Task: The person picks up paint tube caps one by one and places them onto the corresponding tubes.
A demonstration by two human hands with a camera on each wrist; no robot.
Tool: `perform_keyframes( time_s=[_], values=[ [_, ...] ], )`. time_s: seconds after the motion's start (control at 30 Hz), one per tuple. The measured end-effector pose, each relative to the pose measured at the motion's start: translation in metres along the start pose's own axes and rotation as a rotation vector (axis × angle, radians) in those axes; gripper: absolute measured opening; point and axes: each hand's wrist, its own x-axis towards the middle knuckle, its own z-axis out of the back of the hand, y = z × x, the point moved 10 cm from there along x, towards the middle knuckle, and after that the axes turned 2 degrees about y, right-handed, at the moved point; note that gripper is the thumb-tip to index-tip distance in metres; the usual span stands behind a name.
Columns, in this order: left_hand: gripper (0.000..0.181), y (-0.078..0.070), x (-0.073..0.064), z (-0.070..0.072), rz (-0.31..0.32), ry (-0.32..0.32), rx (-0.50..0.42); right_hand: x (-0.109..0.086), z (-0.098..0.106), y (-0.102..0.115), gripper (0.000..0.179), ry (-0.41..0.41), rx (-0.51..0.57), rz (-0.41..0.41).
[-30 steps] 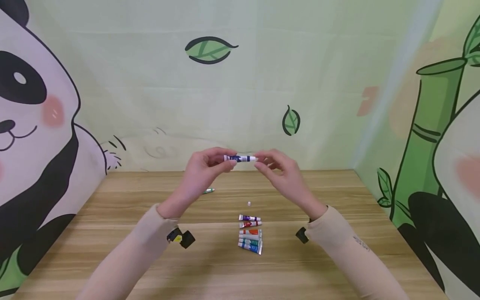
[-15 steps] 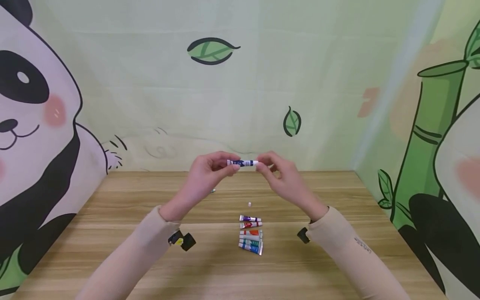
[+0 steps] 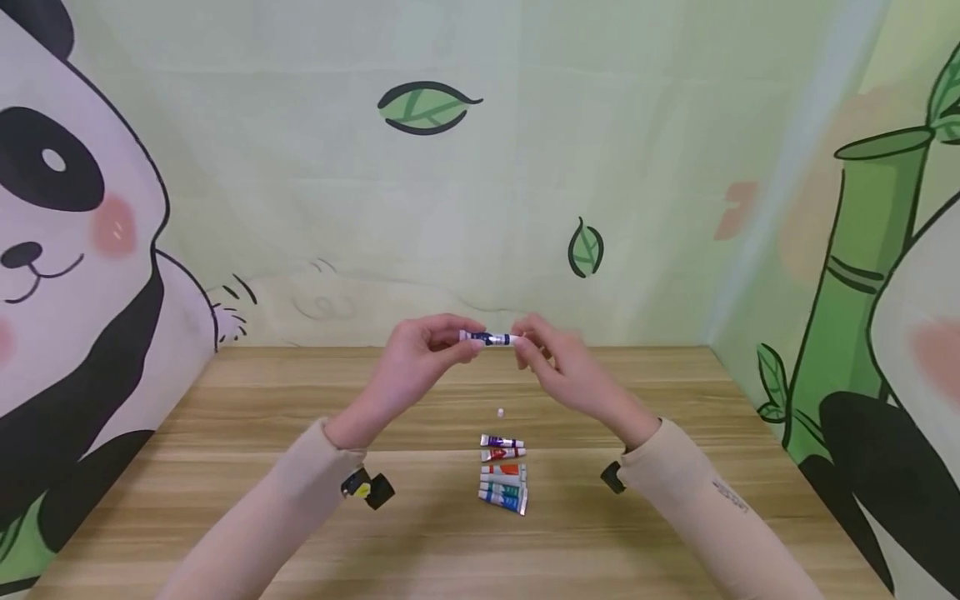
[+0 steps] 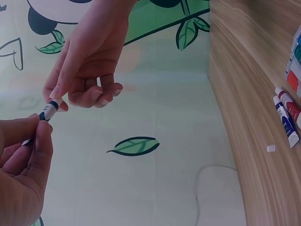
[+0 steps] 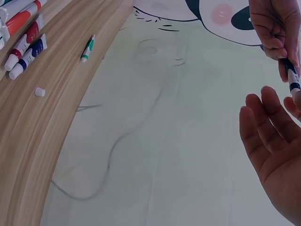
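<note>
Above the table, my left hand (image 3: pixel 420 354) pinches the body of a small paint tube (image 3: pixel 492 339) with a dark blue and white label. The tube lies level in the head view, its white cap end pointing right. My right hand (image 3: pixel 566 362) pinches that end between thumb and forefinger. In the left wrist view, the other fingers (image 4: pixel 94 92) of the right hand are loosely bent below the tube. The tube's tail is partly hidden by the left fingers. Below the hands, a loose white cap (image 3: pixel 501 412) stands on the table.
On the wooden table (image 3: pixel 300 533) lies a column of paint tubes: purple (image 3: pixel 501 442), red (image 3: pixel 502 454), orange (image 3: pixel 504 470) and several others, down to blue (image 3: pixel 502 500). A green-and-white tube (image 5: pixel 88 48) lies apart near the table's back edge. A panda-print cloth (image 3: pixel 315 208) hangs behind.
Both hands and the dark blue tube have sunk a little and shifted slightly right. The green tube has gone out of sight behind the left hand in the head view.
</note>
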Motion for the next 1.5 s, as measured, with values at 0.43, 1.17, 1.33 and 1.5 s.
perform_keyframes(
  time_s=[0.43,1.17,1.33,1.5],
  values=[
    [0.021,0.005,0.002,-0.009,0.005,0.001,-0.016,-0.002,-0.007,-0.012,0.015,0.005,-0.004,-0.03],
    [0.02,0.007,0.008,-0.022,-0.113,0.069,0.165,-0.007,-0.015,-0.03,0.032,0.02,0.06,-0.131],
    [0.022,0.02,0.013,-0.018,-0.067,0.064,0.181,-0.004,-0.014,-0.036,0.032,0.022,0.057,-0.149],
    [0.025,0.034,0.017,-0.012,-0.002,0.035,0.152,-0.002,-0.018,-0.046,0.031,0.034,0.092,-0.19]
  ],
)
